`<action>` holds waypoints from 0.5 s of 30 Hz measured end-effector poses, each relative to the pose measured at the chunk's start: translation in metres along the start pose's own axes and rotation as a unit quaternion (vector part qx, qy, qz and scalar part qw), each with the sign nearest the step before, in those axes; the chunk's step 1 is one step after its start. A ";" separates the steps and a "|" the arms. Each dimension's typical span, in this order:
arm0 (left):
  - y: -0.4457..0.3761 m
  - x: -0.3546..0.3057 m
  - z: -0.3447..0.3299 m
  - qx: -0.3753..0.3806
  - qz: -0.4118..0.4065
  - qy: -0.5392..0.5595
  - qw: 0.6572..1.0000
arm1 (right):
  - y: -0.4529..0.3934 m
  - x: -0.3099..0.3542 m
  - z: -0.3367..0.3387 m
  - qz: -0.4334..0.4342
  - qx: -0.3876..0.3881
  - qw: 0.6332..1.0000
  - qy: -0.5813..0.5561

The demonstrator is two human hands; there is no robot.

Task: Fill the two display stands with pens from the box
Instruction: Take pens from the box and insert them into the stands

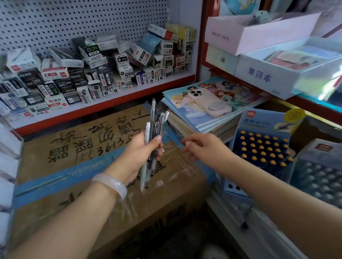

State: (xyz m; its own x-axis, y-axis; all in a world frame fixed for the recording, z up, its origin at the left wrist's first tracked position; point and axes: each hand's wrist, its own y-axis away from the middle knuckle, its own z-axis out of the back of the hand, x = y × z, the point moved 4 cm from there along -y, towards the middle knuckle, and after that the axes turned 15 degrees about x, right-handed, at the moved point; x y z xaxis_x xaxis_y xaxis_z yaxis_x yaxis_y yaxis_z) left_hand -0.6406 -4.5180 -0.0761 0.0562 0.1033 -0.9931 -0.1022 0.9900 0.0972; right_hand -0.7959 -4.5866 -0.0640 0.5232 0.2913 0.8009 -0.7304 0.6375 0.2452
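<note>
A pink-cased phone lies face down on a stack of princess colouring books; left of the stack sits a taped cardboard carton with handwriting. Small stationery boxes crowd the pegboard shelf behind.

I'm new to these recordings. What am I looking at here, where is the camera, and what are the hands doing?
There is no machine: a person wears one camera on the head, looking down at both bare hands. The left hand grips a bundle of pens above a taped cardboard box. The right hand is empty, fingers relaxed, reaching toward the pens. To the right stand two display stands: a blue one with yellow-topped pens and a grey one. A phone lies on a stack of books.
</note>
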 end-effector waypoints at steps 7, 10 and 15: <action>0.050 -0.042 -0.068 0.030 -0.033 0.025 0.999 | 0.060 0.042 0.025 0.051 -0.093 0.987 -0.119; 0.069 -0.057 -0.099 0.067 -0.043 0.040 0.996 | 0.092 0.041 0.038 0.015 -0.109 0.975 -0.195; 0.092 -0.082 -0.143 0.099 -0.044 0.074 0.991 | 0.159 0.039 0.061 0.039 -0.097 0.962 -0.251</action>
State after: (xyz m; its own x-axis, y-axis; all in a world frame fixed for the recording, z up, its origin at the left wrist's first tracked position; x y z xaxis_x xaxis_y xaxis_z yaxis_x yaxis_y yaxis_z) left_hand -0.7971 -4.4497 0.0051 -0.0908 0.0148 -0.9958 0.0936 0.9956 0.0063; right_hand -0.9184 -4.5172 0.0400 0.1564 -0.0056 0.9877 -0.6383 0.7626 0.1054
